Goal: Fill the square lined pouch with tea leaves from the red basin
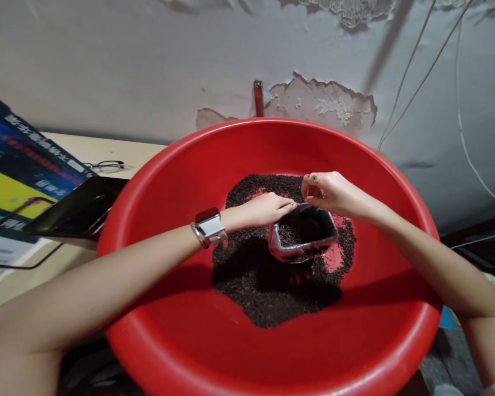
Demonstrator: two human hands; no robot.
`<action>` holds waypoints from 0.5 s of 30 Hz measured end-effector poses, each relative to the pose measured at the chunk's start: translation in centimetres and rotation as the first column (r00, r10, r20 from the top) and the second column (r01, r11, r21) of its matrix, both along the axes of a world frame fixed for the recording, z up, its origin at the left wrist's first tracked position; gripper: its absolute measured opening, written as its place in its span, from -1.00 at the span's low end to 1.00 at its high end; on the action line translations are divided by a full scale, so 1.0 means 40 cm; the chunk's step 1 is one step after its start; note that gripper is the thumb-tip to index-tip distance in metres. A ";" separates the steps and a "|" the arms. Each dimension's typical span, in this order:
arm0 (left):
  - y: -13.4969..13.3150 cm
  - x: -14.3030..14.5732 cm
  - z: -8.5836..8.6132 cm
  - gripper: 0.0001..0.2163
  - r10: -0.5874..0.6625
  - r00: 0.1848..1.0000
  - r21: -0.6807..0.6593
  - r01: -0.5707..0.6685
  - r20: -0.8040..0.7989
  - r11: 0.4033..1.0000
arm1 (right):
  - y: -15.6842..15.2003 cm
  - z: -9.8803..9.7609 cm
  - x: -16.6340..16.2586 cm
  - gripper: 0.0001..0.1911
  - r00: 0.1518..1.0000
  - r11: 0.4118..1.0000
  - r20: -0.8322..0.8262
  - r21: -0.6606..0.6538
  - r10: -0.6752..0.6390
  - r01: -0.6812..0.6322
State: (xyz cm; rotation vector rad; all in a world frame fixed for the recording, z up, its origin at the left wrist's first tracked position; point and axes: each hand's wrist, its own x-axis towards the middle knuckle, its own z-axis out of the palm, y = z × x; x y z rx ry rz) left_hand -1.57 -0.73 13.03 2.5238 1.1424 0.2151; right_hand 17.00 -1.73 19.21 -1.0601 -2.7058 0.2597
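Observation:
A small rectangular container [281,251], apparently wrapped in clear plastic, sits on dark loose soil [247,275] inside a large red basin [157,335]. Some soil shows within the container. My left hand [270,209], with a white-strapped watch [210,226] on its wrist, grips the container's far left rim, its fingers pressed together. Over the far right corner of the container is my right hand [332,192], its fingers curled into a pinch. Bits of soil cling to these fingertips; whatever lies between them is too small or hidden to make out.
Left of the basin, a pale table [136,154] bears eyeglasses [107,165], a black glossy object [80,206] and a colourful printed board [25,159]. Behind stands a wall [148,66] with peeling paint. Thin cords [421,66] hang at the right.

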 end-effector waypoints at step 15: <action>0.014 -0.014 -0.022 -0.73 -0.090 0.988 0.258 0.119 -0.123 0.959 | 0.186 -0.233 0.143 -0.45 0.626 0.859 0.720 -0.083 -0.299 0.506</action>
